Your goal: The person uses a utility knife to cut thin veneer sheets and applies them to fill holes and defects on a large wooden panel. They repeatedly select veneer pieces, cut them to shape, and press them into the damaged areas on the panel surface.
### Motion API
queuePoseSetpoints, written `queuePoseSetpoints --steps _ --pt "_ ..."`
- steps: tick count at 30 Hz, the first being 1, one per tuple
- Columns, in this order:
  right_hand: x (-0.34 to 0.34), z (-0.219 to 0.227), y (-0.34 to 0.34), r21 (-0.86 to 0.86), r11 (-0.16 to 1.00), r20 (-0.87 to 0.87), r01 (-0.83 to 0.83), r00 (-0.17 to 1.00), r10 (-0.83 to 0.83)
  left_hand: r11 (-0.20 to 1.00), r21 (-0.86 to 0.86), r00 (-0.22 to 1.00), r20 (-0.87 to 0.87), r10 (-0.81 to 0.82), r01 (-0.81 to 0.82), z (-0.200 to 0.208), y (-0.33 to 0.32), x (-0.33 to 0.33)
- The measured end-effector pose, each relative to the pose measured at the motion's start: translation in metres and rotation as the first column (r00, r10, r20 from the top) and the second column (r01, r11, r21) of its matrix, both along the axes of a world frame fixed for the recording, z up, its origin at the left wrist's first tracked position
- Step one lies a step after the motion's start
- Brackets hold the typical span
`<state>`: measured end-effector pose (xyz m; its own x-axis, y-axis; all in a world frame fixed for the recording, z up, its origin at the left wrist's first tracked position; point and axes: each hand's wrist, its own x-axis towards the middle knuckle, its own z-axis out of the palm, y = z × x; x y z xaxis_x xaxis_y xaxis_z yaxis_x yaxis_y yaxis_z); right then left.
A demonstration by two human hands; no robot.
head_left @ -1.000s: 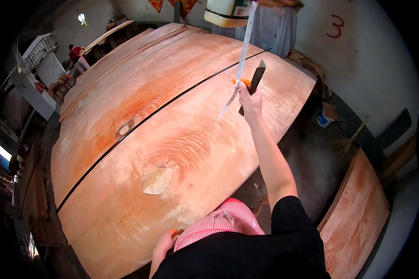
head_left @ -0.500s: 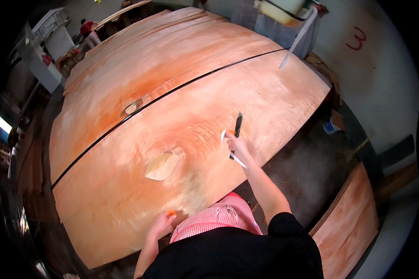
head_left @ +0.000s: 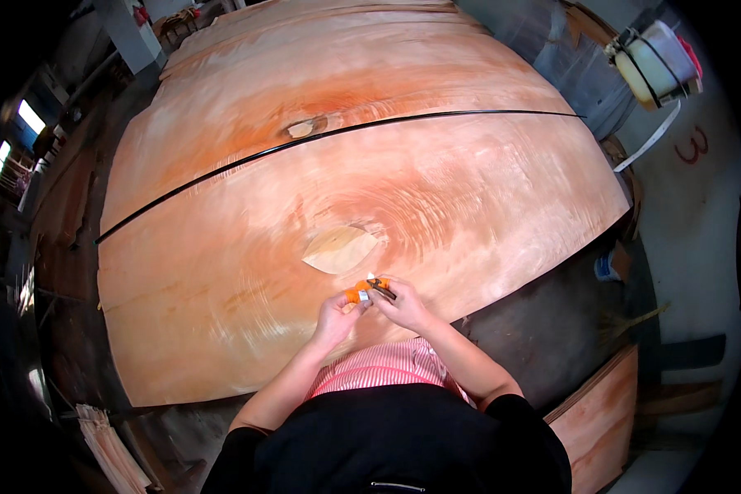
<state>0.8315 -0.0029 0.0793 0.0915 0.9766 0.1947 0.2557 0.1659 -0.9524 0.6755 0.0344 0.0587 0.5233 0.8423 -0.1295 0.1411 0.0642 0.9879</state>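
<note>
Both hands meet over the near part of a large wood veneer sheet point(head_left: 247, 321), just below a pale leaf-shaped patch point(head_left: 342, 249). My left hand point(head_left: 336, 319) is closed, its fingertips pinching a small whitish piece point(head_left: 364, 295). Orange bands or covers point(head_left: 351, 295) show at the fingers. In my closed right hand point(head_left: 405, 308) is a dark, narrow knife-like tool point(head_left: 382, 289), foreshortened and partly hidden by the fingers. A white bit point(head_left: 370, 277) sticks up beside it. The fingertips of the two hands nearly touch, so exact contact cannot be made out.
A black strip point(head_left: 337, 132) crosses the sheet beyond my hands. Farther off is a smaller pale patch point(head_left: 302, 128). A whitish container point(head_left: 654, 66) hangs at the far right. Stacked veneer point(head_left: 601, 420) stands at the lower right, and thin wood strips point(head_left: 111, 449) lie lower left.
My right hand has come back and leftward with the dark tool. My left hand has moved forward and right to meet it. The view has also shifted.
</note>
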Motion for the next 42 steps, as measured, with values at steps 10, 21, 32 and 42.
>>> queuePoseSetpoints --steps 10,21,32,42 --pt "-0.021 -0.040 -0.003 -0.300 0.945 -0.033 0.128 0.989 -0.144 0.931 -0.353 0.973 0.231 -0.012 0.095 -0.016 0.005 -0.032" --pt "-0.020 -0.056 -0.011 -0.665 0.741 -0.171 -0.094 0.985 -0.028 0.825 0.478 0.894 -0.443 -0.070 0.301 -0.043 0.048 -0.044" --pt "0.059 -0.096 0.022 -0.648 0.731 -0.138 0.213 0.911 -0.388 0.683 0.543 0.776 -0.629 -0.056 0.489 -0.088 0.100 0.045" --pt "0.066 -0.145 0.071 -0.643 0.700 -0.043 0.312 0.897 -0.439 0.667 0.521 0.728 -0.684 -0.047 0.533 -0.113 0.098 0.066"
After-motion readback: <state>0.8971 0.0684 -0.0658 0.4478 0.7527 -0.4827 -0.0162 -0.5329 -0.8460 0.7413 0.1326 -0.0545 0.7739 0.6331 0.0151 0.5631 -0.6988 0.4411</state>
